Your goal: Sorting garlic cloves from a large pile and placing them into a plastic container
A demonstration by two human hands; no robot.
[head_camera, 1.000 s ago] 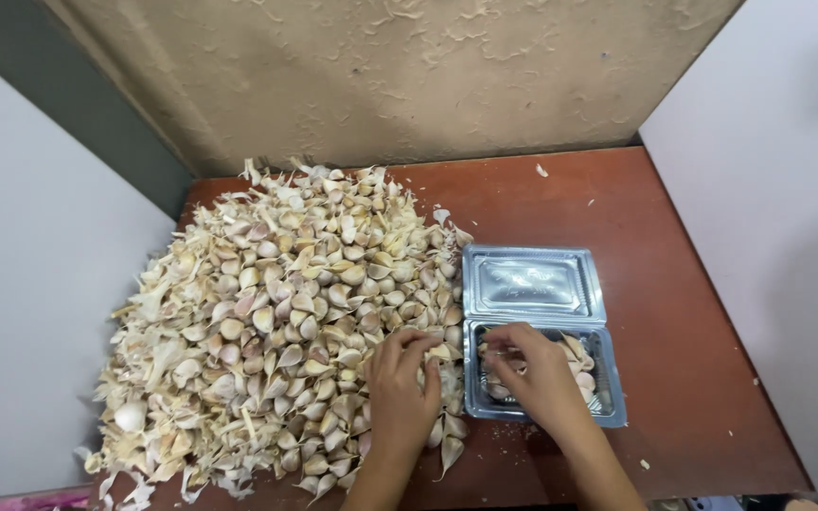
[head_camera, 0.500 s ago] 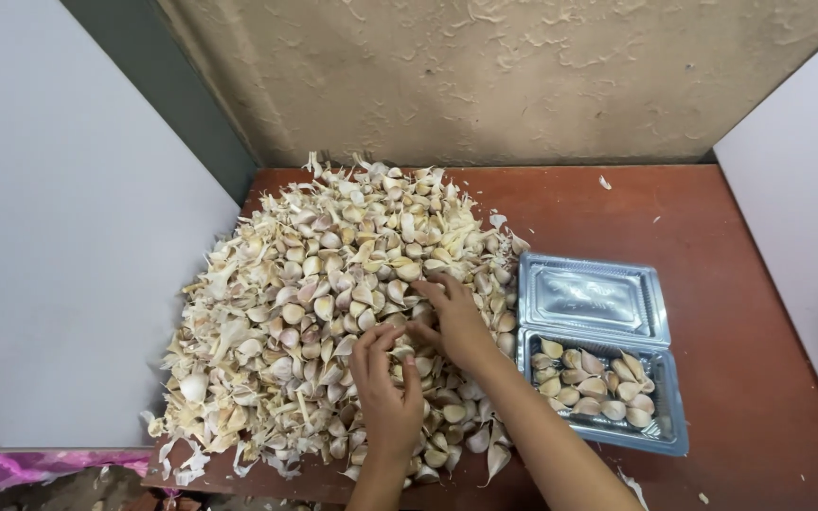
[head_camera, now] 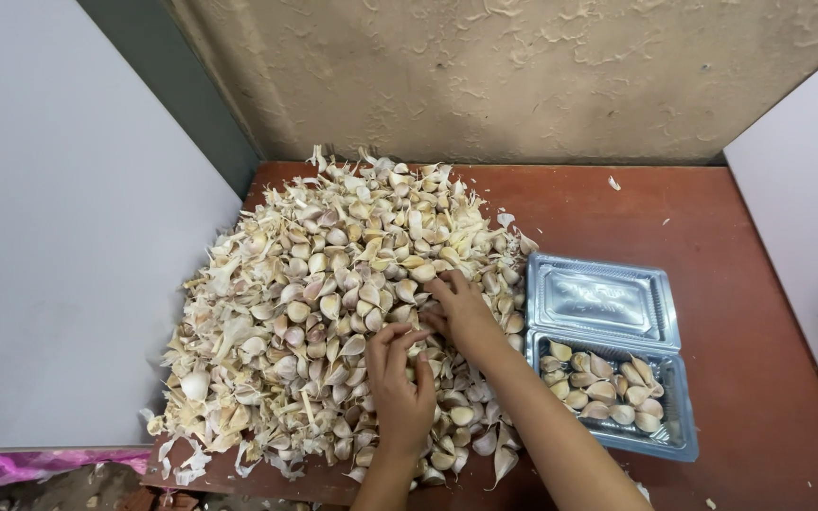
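Note:
A big heap of garlic cloves (head_camera: pixel 333 284) with loose papery skins covers the left half of a red-brown table (head_camera: pixel 759 312). My left hand (head_camera: pixel 400 383) lies on the heap's near side, fingers curled down into the cloves. My right hand (head_camera: pixel 461 308) reaches across it into the middle of the heap, fingertips pinched among cloves. Whether either hand has a clove in its grip is hidden by the fingers. To the right lies an open clear plastic clamshell box (head_camera: pixel 679 431); its near half holds several cloves, its lid half (head_camera: pixel 603 301) is bare.
White panels stand at the left (head_camera: pixel 68 237) and right (head_camera: pixel 807 189) sides of the table, and a rough beige wall (head_camera: pixel 504 76) closes the back. Small skin flakes dot the table near the back right. A pink plastic sheet (head_camera: pixel 40 464) shows below the left panel.
My right hand left the clamshell box and moved left into the heap. The left hand stayed on the heap. The camera view shifted so the pile sits more central.

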